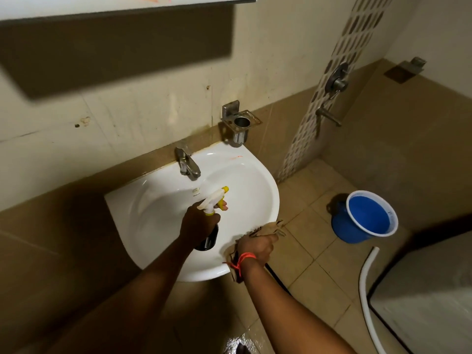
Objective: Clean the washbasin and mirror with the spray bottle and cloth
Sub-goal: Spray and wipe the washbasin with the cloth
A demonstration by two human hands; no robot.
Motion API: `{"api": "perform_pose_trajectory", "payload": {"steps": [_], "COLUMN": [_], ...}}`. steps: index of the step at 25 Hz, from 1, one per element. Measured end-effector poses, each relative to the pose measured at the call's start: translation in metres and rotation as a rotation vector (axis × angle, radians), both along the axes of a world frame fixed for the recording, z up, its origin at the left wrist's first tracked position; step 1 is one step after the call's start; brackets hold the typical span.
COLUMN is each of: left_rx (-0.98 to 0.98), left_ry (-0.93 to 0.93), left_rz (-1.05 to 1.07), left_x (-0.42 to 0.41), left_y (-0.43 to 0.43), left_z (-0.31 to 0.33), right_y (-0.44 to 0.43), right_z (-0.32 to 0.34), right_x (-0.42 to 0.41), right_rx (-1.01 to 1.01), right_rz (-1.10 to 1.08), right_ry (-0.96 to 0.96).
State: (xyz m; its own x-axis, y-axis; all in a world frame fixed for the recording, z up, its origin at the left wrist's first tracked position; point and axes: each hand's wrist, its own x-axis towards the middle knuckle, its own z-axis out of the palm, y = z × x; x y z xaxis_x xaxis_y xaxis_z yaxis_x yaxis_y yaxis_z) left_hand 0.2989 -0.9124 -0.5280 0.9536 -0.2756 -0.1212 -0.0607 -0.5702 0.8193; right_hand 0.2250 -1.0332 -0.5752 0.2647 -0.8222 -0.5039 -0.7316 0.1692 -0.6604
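The white washbasin (pixel 245 180) hangs on the wall in the middle of the view, with an orange smear near its back rim. My left hand (pixel 198 221) holds a spray bottle (pixel 213 200) over the bowl; its white and yellow nozzle points toward the tap and its dark body hangs below the fist. My right hand (pixel 258 247), with an orange thread at the wrist, grips a brown cloth (pixel 268 229) at the basin's front right rim. The mirror (pixel 122 3) shows only as its lower edge at the top, with orange marks on it.
A steel tap (pixel 186 163) sits at the basin's back. A steel cup holder (pixel 240 126) is fixed to the wall above right. A blue bucket (pixel 365 215) stands on the tiled floor at right, beside a white hose (pixel 366 284). Shower fittings (pixel 335 81) are on the right wall.
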Motion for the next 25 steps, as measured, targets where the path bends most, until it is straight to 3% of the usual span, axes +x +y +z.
{"api": "perform_pose_trajectory", "payload": {"steps": [8, 12, 18, 22, 25], "left_rx": [-0.153, -0.177, -0.180, -0.162, -0.149], "left_ry": [0.129, 0.166, 0.087, 0.083, 0.120], "left_rz": [0.375, 0.502, 0.669, 0.807, 0.877], "left_x": [0.013, 0.031, 0.044, 0.038, 0.030], "left_y": [-0.025, -0.045, -0.048, -0.042, -0.032], "left_z": [-0.013, -0.022, -0.028, -0.021, -0.027], "right_y": [-0.102, -0.154, -0.174, -0.139, -0.081], "right_z": [-0.018, -0.022, -0.028, -0.029, -0.037], "right_x": [0.067, 0.128, 0.226, 0.251, 0.247], "right_rx": [-0.482, -0.582, -0.917, -1.081, -1.054], "right_rz": [0.559, 0.876, 1.286, 1.346, 1.385], "right_ry": [0.221, 0.243, 0.065, -0.100, -0.295]}}
